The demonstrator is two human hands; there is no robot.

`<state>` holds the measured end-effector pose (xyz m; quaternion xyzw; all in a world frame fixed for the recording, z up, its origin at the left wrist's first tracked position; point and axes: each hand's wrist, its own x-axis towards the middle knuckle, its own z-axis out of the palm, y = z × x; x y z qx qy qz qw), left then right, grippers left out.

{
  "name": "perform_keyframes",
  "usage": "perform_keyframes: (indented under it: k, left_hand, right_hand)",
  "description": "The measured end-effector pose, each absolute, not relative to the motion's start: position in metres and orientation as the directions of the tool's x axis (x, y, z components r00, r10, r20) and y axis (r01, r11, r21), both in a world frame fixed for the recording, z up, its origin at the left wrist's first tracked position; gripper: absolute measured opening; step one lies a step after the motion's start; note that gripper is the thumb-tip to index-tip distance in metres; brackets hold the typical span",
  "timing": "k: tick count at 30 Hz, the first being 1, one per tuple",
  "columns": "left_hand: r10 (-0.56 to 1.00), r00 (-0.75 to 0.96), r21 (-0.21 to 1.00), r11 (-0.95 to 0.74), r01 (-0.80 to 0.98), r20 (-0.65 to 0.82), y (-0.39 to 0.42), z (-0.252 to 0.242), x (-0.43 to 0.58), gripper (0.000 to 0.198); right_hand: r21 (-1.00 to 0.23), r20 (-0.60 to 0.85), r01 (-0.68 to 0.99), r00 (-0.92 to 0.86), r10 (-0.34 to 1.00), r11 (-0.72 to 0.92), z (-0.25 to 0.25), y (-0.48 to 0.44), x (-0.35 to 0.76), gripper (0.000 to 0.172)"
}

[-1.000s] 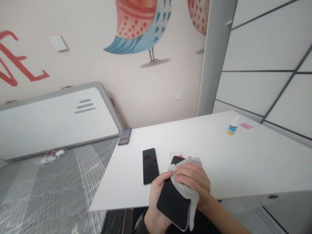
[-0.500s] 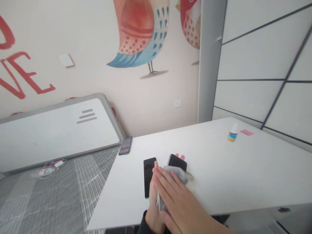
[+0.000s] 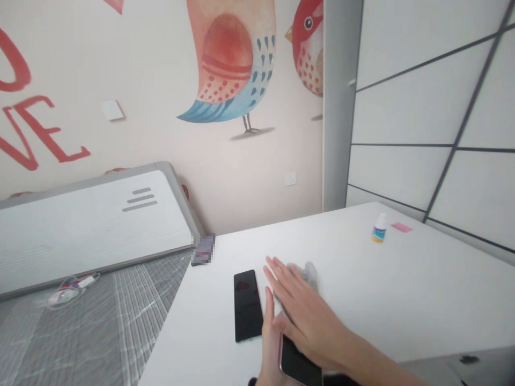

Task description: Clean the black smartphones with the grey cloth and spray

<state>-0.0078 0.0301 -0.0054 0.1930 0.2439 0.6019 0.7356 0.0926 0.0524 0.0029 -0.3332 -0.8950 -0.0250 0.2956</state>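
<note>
My left hand holds a smartphone with a dark screen and a pinkish edge, low over the table's near side. My right hand lies across the phone's upper part, fingers straight and side by side, pressing a grey cloth under the palm. Part of the cloth sticks out past the right fingers. Most of the left fingers and the phone's top end are hidden. Left of my hands, a second black smartphone lies face up on the white table.
A white bottle with a blue and yellow label stands at the far right, beside a pink slip. A blurred-out dark object sits at the table's far left corner. Beyond are a bed headboard and white panelled doors.
The held phone has come nearer to me, so its lower end now shows below my right hand. My right hand and the cloth now cover its far end. The view has shifted slightly.
</note>
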Motion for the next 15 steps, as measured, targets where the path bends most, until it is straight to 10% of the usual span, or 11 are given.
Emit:
perform_keyframes:
  k: [10,15]
  left_hand:
    - [0.971,-0.192,0.749,-0.234,-0.620,0.144,0.029,-0.021,0.003,0.086]
    - [0.965,-0.249,0.790,-0.219,-0.573,0.087,0.020,-0.023,-0.005,0.065]
  right_hand:
    - [-0.202,0.554,0.590,-0.590,0.588,0.782,0.012,0.048,0.094,0.094]
    - [-0.048,0.596,0.493,-0.683,0.421,0.868,0.010,0.042,0.088,0.065]
